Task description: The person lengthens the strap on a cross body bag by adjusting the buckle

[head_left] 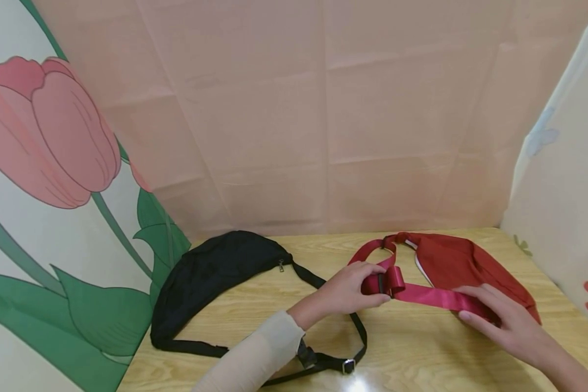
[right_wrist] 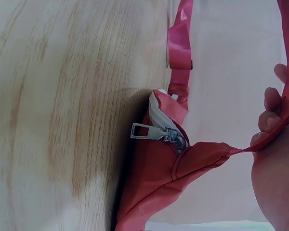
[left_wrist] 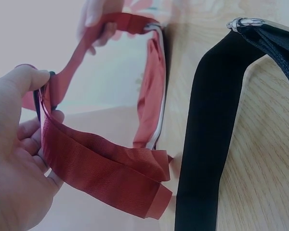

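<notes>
A red waist bag (head_left: 465, 261) lies on the right of the table, its red strap (head_left: 423, 295) lifted in front of it. My left hand (head_left: 343, 291) pinches the strap at its dark slider buckle (head_left: 381, 284), thumb on one side and fingers on the other. From there, a doubled loop of strap hangs down, as the left wrist view shows. My right hand (head_left: 504, 321) holds the strap close to the bag's near end. Between both hands the band runs almost straight. A silver zipper pull (right_wrist: 149, 131) shows on the bag in the right wrist view.
To the left lies a black waist bag (head_left: 225, 277), its black strap (head_left: 191, 347) curving under my left forearm. A metal-edged buckle (head_left: 348, 366) sits on that strap near the front. Fabric backdrops (head_left: 333, 136) rise behind and beside the wooden table (head_left: 411, 354).
</notes>
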Demonstrator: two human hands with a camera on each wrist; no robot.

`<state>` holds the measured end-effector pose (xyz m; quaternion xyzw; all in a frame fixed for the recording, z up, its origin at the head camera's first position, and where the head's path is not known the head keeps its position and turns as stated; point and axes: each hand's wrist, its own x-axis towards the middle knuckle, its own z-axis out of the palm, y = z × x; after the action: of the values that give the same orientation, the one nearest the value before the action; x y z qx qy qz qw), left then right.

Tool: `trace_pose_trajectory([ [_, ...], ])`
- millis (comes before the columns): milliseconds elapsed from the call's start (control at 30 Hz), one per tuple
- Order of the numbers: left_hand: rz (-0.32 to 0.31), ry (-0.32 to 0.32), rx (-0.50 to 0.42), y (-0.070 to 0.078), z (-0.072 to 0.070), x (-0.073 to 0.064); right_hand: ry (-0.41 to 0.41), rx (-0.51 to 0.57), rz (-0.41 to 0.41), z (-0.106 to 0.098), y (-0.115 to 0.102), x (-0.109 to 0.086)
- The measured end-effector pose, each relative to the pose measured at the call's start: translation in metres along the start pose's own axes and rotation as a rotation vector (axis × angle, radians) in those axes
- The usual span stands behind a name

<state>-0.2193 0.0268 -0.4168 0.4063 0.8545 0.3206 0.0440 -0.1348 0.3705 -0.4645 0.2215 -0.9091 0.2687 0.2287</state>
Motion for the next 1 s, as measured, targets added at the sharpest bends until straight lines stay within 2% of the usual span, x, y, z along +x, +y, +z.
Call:
trace_pose_trajectory([
  [1000,-0.008,0.015,-0.029,0.0,-0.004,-0.003,0.039,0.015,-0.008,-0.007,0.011,-0.003],
])
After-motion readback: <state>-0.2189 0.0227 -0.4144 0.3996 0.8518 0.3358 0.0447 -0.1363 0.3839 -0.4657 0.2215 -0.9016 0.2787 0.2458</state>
